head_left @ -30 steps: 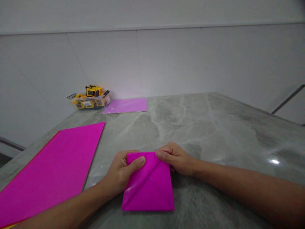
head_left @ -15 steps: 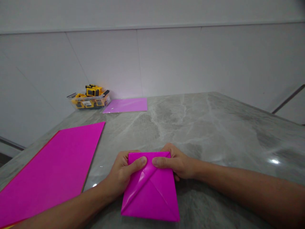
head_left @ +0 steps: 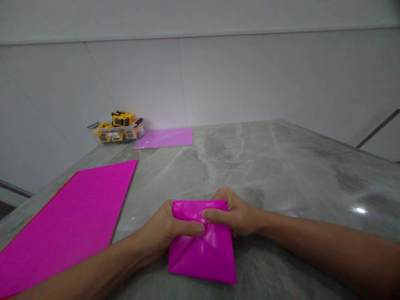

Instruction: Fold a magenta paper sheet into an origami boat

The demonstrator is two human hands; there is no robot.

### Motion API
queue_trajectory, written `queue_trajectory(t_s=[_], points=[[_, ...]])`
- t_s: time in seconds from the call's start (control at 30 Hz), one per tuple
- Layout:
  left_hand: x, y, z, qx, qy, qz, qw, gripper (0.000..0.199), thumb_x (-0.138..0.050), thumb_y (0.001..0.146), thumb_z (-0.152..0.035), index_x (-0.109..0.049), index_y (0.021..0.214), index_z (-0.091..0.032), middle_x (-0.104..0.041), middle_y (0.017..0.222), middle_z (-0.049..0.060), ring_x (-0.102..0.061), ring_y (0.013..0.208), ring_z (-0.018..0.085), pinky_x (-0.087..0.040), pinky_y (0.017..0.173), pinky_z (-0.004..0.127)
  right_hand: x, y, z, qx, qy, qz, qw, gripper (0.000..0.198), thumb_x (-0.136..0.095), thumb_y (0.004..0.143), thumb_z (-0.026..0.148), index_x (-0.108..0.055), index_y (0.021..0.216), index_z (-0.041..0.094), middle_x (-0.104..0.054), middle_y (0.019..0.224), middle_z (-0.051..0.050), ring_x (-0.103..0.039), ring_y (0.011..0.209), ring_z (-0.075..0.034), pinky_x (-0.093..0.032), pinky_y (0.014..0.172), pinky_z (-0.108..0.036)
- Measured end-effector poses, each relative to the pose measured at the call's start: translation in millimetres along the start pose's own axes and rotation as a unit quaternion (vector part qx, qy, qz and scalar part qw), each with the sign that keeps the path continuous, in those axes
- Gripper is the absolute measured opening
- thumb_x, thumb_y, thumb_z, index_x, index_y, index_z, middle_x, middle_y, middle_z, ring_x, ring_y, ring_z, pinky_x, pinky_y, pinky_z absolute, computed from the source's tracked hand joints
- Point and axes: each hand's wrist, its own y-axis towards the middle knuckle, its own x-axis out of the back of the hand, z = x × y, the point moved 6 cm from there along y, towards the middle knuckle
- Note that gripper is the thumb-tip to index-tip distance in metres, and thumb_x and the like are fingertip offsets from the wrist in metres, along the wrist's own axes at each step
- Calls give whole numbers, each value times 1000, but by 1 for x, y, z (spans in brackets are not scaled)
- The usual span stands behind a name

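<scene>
Two holds on folded pink paper by closed left hand and closed right hand, with thumbs uppermost: press creases evenly, keep edges aligned.

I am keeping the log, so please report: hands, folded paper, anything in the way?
Left hand, right hand: gripping, thumbs on top. Folded magenta paper: held between them, diagonal crease showing. Nothing seen blocking; magenta sheet lies to the left.

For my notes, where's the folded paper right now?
In the head view, the folded paper is low near the middle, held by the left hand and right hand, right of the large pink sheet.
</scene>
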Motion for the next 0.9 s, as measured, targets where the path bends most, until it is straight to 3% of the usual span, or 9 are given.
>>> queue_trajectory(t_s=[0.27,0.37,0.5,0.6,0.77,0.9], points=[[1,-2,-1,-22,-15,-56,998,26,-83,61,-23,-75,83,-11,-74,72,8,-67,62,18,-52,62,26,-1,5,-1,-2,21,-4,1000,50,-63,77,54,-44,51,16,-40,44,6,-35,40,-4,-26,36,-17],[6,2,3,-22,11,-55,998,26,-84,63,-25,-74,83,-12,-74,75,8,-67,64,18,-52,65,27,0,4,1,-8,2,1,1000,49,-64,77,51,-43,50,17,-37,45,6,-32,42,-4,-25,38,-17],[12,7,2,-35,29,-75,996,29,-83,67,-29,-74,89,-13,-75,83,7,-67,70,17,-50,68,26,12,3,6,27,-28,-47,998,47,-62,79,47,-42,49,17,-37,44,6,-31,41,-4,-23,37,-18],[12,7,0,-20,36,-75,996,28,-82,68,-34,-75,84,-12,-75,80,8,-64,64,14,-48,63,22,21,1,3,44,-13,-77,996,46,-63,79,47,-44,50,17,-41,45,5,-33,40,-5,-24,37,-18],[8,2,-3,-14,33,-53,998,29,-82,68,-36,-75,83,-12,-74,75,8,-63,60,13,-46,57,21,19,3,-7,11,47,-59,997,44,-67,77,49,-51,55,15,-48,49,3,-40,42,-6,-31,41,-19],[15,1,-6,-63,37,-103,992,30,-81,69,-37,-75,85,-13,-75,76,7,-64,59,14,-48,57,23,15,11,-7,-8,118,-87,989,36,-76,70,45,-60,67,12,-59,60,0,-51,51,-9,-40,50,-21]])
